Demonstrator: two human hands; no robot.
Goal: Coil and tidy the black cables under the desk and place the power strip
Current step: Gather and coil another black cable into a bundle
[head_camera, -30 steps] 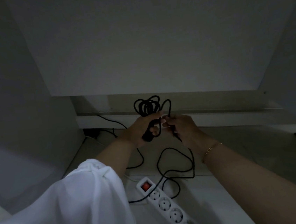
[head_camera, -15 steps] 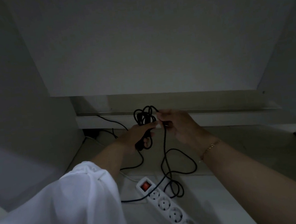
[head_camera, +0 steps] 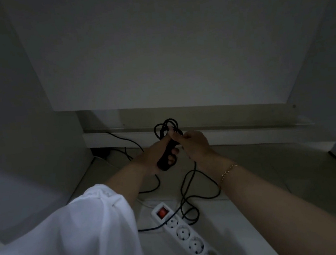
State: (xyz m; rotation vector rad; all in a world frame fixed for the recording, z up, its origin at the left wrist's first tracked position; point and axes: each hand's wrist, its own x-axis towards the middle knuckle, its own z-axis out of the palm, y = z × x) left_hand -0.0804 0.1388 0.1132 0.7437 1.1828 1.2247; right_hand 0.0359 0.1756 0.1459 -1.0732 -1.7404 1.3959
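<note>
Overhead, the pale smooth underside of the bench (head_camera: 175,43) fills the dim view. Below, a white sleeve (head_camera: 71,241) covers the left arm. A white power strip (head_camera: 192,241) with round sockets and a red switch lies on the floor, its far end cut off. The left hand (head_camera: 155,155) is closed around a coiled black cable (head_camera: 166,127); the right hand (head_camera: 196,145) pinches a strand beside it, fingertips hard to make out.

Dim recess: pale desk underside (head_camera: 175,43) fills the upper frame, grey side panels (head_camera: 13,123) flank it, white baseboard (head_camera: 246,135) crosses centre, light floor (head_camera: 271,168) below.
</note>
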